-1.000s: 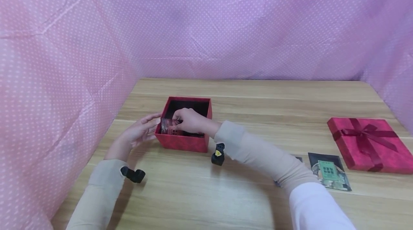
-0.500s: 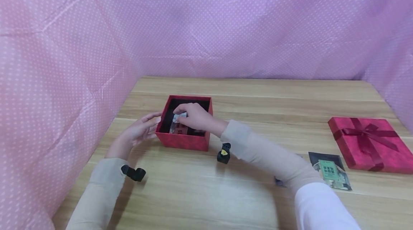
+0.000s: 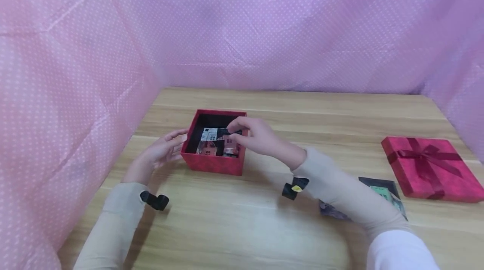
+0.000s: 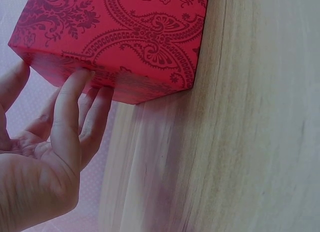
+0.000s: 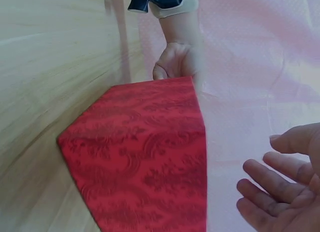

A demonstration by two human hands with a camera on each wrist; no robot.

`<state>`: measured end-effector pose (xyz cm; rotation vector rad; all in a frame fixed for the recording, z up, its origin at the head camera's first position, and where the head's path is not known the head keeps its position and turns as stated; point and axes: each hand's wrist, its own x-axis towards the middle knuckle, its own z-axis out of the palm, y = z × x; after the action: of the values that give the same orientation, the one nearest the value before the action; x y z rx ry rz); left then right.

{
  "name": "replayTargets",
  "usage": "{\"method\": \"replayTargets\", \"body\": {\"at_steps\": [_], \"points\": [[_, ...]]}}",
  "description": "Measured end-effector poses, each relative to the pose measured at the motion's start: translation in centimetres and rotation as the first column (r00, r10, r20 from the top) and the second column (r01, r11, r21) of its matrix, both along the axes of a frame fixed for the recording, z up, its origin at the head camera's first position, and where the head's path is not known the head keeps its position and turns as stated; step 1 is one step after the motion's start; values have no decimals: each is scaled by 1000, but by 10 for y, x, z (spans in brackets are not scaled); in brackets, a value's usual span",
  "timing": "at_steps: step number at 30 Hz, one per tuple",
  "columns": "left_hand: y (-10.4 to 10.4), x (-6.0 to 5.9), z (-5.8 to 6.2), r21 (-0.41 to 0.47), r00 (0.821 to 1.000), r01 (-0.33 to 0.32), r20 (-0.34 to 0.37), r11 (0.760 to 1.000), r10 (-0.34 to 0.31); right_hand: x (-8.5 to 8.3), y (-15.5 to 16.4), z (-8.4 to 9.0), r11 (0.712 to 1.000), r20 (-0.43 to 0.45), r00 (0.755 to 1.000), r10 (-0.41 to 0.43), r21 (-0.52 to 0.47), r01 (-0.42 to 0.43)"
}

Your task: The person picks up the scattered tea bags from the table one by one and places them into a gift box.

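Observation:
The red patterned box stands lidless on the table, with several small printed packets lying inside. Fingertips of my left hand touch its left wall, and the left wrist view shows the fingers spread against that side. My right hand hovers over the box's right rim, thumb and fingers apart. In the right wrist view nothing is between those fingers. Part of the box's inside is hidden behind the right hand.
On the right of the wooden table lies the red lid with a dark red bow. Beside it a dark packet with a green label and a purplish packet lie partly under the right forearm. Pink dotted cloth hangs around.
My right hand has let go of a packet in the box and moved right, up toward the rim. More packets show inside. The left hand stays at the box's left side.

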<state>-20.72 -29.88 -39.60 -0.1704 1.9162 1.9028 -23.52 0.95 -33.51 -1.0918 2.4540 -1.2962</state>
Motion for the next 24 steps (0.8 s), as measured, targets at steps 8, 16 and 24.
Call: {"method": "replayTargets", "body": {"at_steps": [8,16,24], "points": [[0,-2,1,11,1000,17,-2,1000,-17,10,44,-2,999,-21,999,-41,4,41],[-4,-3,2,35,1000,25,-8,999,-24,22,90,-16,990,-50,993,-104,94,109],[-15,-1,0,31,1000,9,-11,999,-9,32,132,-28,958,-52,981,-188,212,195]]}}
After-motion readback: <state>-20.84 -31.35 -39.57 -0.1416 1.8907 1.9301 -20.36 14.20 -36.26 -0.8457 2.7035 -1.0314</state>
